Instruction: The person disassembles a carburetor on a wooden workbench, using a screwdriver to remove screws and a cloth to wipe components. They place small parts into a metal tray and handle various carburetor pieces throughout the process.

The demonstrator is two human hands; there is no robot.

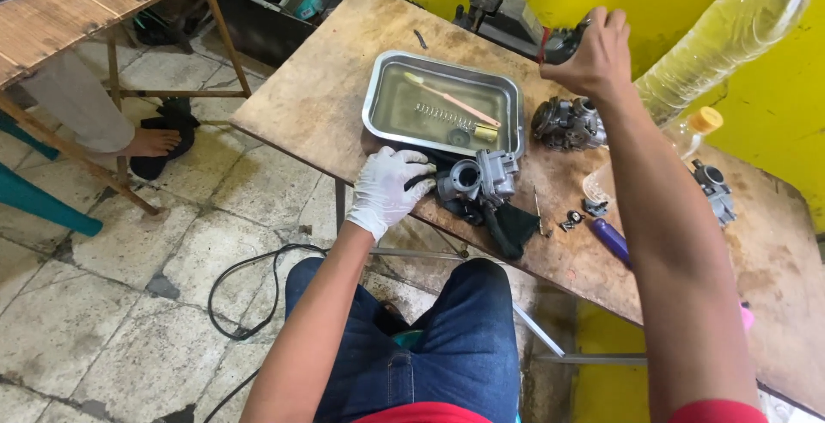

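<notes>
The gloved left hand rests half-curled on a black cloth, fingers touching the carburetor at its 3 o'clock without closing on it. The bare right hand is clenched around a dark object at the table's 12 o'clock edge. A steel tray lies just beyond the carburetor, toward 12 o'clock.

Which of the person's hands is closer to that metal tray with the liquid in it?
Left. The gloved left hand rests just below the metal tray, beside the grey carburetor. The bare right hand is raised past the tray's far right corner, gripping a dark object.
</notes>
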